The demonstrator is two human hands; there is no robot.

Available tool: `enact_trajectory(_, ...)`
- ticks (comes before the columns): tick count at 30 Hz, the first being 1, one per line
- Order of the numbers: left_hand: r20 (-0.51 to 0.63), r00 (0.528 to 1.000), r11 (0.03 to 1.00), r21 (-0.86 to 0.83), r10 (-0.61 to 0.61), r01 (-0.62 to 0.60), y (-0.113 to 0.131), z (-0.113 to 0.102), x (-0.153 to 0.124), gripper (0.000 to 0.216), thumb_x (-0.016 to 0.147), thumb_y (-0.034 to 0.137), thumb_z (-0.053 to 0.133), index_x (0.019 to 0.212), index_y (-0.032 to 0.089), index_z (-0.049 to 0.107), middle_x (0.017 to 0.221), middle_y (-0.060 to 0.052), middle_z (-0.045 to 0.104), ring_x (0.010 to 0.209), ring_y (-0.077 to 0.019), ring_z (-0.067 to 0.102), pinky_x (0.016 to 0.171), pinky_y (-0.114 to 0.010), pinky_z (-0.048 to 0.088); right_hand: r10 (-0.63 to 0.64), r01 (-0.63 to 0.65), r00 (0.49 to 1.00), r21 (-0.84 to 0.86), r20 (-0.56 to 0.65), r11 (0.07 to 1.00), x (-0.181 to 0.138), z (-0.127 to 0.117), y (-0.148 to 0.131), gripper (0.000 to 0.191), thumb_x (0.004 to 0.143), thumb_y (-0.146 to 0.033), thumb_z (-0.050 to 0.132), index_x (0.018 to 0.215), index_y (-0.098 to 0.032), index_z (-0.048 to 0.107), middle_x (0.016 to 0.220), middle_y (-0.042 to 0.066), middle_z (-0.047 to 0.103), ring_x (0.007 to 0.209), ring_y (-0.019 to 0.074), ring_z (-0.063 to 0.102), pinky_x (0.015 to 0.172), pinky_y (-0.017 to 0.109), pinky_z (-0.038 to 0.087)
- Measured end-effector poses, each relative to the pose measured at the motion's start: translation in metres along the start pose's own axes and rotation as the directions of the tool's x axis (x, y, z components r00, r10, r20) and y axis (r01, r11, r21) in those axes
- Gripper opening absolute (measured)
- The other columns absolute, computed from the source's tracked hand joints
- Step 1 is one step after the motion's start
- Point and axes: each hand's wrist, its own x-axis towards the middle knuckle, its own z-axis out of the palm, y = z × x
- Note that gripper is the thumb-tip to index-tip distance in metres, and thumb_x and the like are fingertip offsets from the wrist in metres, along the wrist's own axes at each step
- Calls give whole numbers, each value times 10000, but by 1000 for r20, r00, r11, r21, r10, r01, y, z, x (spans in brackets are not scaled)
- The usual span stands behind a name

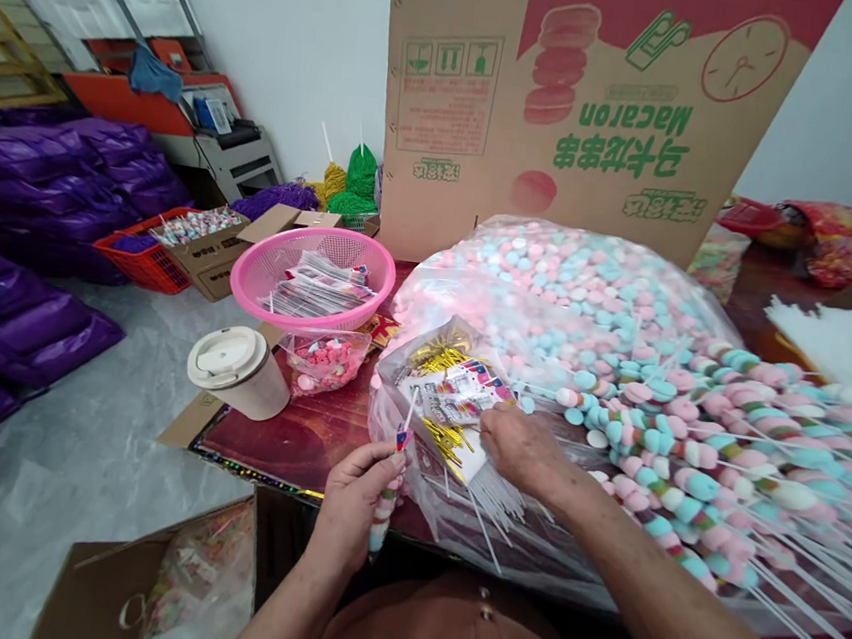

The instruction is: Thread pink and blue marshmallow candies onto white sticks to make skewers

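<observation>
My left hand (357,499) is closed around a candy skewer (381,518) in a clear wrapper, its pieces pointing down. A small printed wrapper end and a white stick rise above the fingers. Over an opened plastic bag, my right hand (523,451) has curled fingers at the edge of the printed packets (453,394); what lies between its fingertips is hidden. Gold twist ties (451,441) lie around the packets in that bag. White sticks (496,492) fan out just below the right hand.
A large clear bag of pastel candies (536,270) fills the table's middle, with loaded skewers (746,441) to its right. At left stand a lidded cup (236,372), a pink basket (314,233) of packets and a red candy bag (326,360). Behind rises a cardboard box (445,191).
</observation>
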Motion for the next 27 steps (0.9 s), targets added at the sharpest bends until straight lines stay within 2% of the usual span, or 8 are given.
enact_trajectory(5,108,991,994,-64,-81,88,5,28,0,241,527,267,748,704,139,646,651,-25,643,453,-82,541,430,-187,380,48,-46,999,96,-13,994,-19,-18,31,190,823,-166,392,781,-166,578,736,70,633,709,174,574,596,248,360)
enact_trajectory(7,120,987,992,-57,-106,113,4,40,0,241,514,266,746,690,139,638,593,-12,620,439,-86,533,424,-187,371,23,-16,1000,312,-17,950,-32,-18,33,185,848,-215,370,775,-181,538,676,17,612,627,129,545,549,214,353)
enact_trajectory(10,121,982,989,25,-145,143,-1,58,0,229,521,274,726,680,139,631,513,10,563,430,-91,519,374,-163,284,-9,35,999,754,-39,655,-52,-11,24,201,845,-326,405,728,-186,488,576,-29,546,508,96,455,487,201,328)
enact_trajectory(12,151,979,988,86,-138,126,-6,67,0,188,546,266,693,668,138,629,491,19,530,432,-88,501,361,-157,237,12,61,997,860,-77,507,-61,-6,12,234,826,-368,444,686,-184,483,537,-40,509,491,89,418,485,204,320)
enact_trajectory(16,244,966,986,162,-81,41,-14,74,-2,108,596,242,629,601,138,601,497,26,515,430,-70,450,389,-171,257,54,61,994,891,-95,450,-63,-2,-3,242,797,-355,484,627,-182,482,487,-48,477,465,79,397,469,203,306)
enact_trajectory(21,382,922,975,221,-68,-20,-14,62,-8,251,668,353,630,561,142,548,498,32,483,400,-50,368,403,-182,271,7,-43,999,957,43,288,-59,0,-2,226,741,-376,528,629,-184,487,485,-48,507,398,64,384,402,190,269)
enact_trajectory(23,429,902,971,231,-48,-59,-14,59,-11,300,699,405,621,576,140,550,503,28,477,416,-54,386,414,-180,288,23,-41,999,959,36,280,-58,2,-2,226,730,-376,528,617,-188,472,496,-45,512,399,66,388,396,191,269)
enact_trajectory(27,364,931,974,218,-20,-64,-14,60,-12,331,701,426,637,569,131,567,500,27,490,378,-40,389,375,-169,275,136,-2,988,893,-67,450,-60,4,-3,205,733,-334,541,605,-182,489,490,-52,468,446,77,383,423,192,282)
